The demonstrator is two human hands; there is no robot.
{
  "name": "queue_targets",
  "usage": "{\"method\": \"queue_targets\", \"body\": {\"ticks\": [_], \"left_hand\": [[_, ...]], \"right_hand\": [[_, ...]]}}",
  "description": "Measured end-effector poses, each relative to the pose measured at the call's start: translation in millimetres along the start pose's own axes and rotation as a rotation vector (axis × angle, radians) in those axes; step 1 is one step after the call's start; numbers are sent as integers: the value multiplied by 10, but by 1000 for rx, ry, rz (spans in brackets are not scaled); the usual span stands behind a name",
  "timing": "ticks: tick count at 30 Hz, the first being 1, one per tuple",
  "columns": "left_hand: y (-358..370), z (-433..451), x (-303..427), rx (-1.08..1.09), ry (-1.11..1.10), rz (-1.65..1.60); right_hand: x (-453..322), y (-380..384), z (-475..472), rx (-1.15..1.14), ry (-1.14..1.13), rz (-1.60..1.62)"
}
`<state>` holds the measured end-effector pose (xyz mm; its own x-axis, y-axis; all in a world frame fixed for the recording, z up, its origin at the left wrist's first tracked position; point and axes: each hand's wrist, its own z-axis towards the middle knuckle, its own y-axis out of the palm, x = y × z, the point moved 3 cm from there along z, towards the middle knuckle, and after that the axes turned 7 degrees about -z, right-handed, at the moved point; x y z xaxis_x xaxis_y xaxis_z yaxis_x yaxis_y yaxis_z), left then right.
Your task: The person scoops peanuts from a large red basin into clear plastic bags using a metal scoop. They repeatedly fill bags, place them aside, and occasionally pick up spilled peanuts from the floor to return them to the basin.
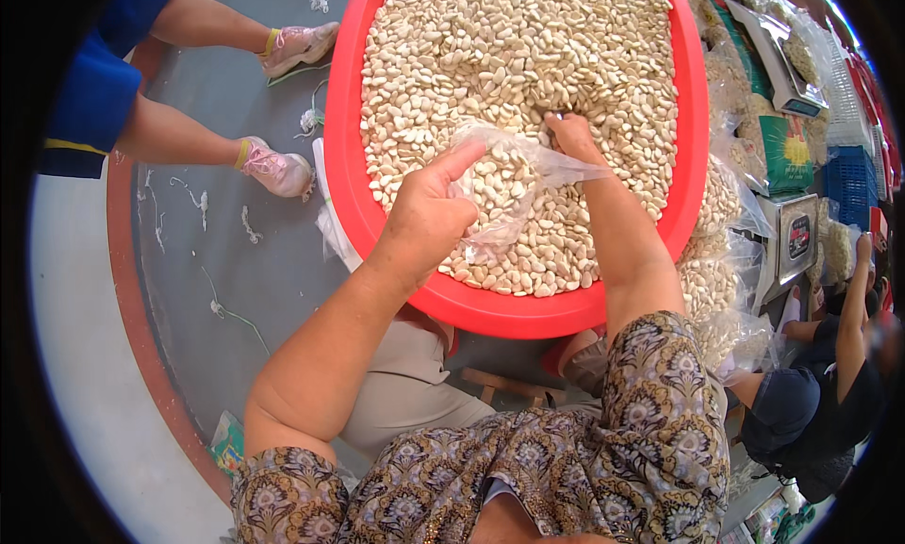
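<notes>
A large red plastic tub (342, 120) full of pale, flat beans (523, 63) stands before me. My left hand (435, 208) holds a clear plastic bag (505, 190) by its edge, low over the beans at the near left part of the tub. Beans show through the thin film; I cannot tell how many are inside. My right hand (574, 135) reaches down into the beans near the tub's middle, right of the bag. Its fingers are partly buried, with a small dark, shiny bit beside the thumb. Part of the bag drapes against my right wrist.
Clear bags of beans (714, 282) are piled along the tub's right side. Beyond them are a weighing scale (788, 236), another scale (778, 56) and a blue plastic crate (848, 183). A person's legs (187, 130) are at left; another person (813, 395) is at lower right.
</notes>
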<state>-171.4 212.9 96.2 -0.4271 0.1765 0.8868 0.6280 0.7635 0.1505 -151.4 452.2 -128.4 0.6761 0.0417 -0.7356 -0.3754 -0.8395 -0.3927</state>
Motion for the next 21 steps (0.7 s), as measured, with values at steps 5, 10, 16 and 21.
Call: {"method": "queue_targets", "body": {"ticks": [5, 10, 16, 21], "left_hand": [[35, 38, -32, -20, 59, 21], [100, 65, 11, -18, 56, 23], [153, 223, -5, -66, 14, -13], [230, 280, 18, -138, 16, -9]], "right_hand": [[104, -131, -276, 6, -39, 212], [-225, -723, -895, -51, -44, 50], [-703, -1625, -1843, -53, -137, -267], [-1015, -1947, -2616, -165, -106, -478]]}}
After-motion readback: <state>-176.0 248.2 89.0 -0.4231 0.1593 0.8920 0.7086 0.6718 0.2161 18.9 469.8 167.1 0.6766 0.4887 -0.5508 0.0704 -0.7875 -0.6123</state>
